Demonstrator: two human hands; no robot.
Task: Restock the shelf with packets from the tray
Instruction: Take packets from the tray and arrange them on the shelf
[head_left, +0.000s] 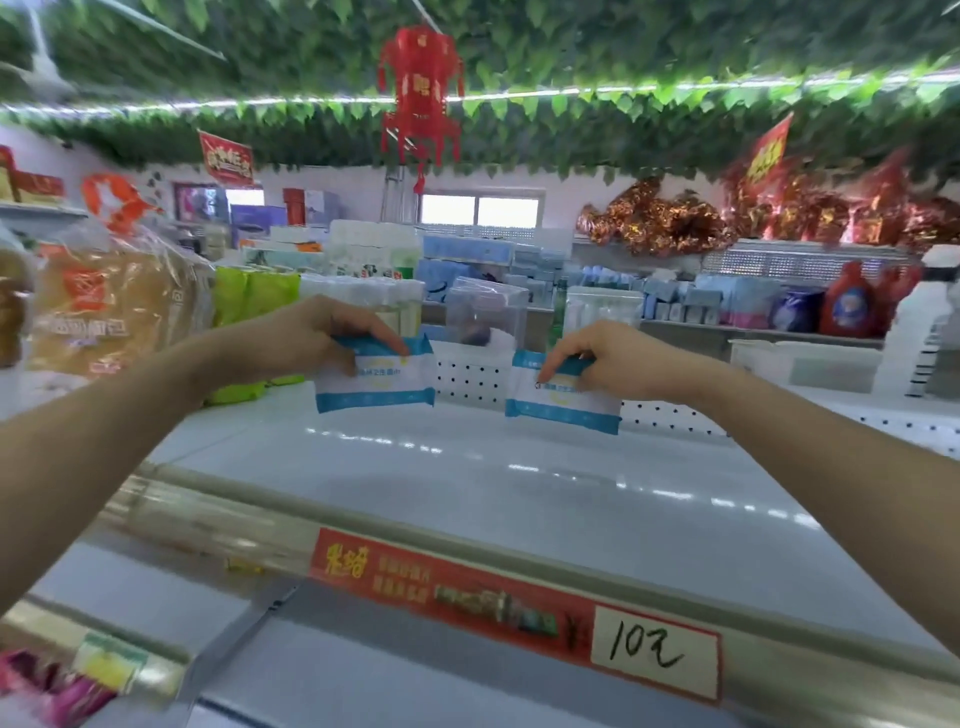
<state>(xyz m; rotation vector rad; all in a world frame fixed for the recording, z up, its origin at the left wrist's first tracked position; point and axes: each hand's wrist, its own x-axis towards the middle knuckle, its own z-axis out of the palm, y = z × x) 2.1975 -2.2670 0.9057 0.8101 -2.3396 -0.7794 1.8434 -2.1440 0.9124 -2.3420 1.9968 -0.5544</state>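
My left hand (317, 332) pinches the top edge of a white packet with blue bands (376, 384), which hangs upright above the white shelf (467, 483). My right hand (602, 358) grips the top of a second white and blue packet (563, 402), held slightly tilted at about the same height, to the right of the first. Both packets are held near the back of the shelf, in front of its perforated back panel (467, 382). The tray is not in view.
Green packs (249, 322) and bagged bread (114, 306) stand on the shelf at the left. Clear plastic boxes (485, 312) sit behind the back panel. A white container (805, 364) is at the right. The front rail carries a red price label (519, 613).
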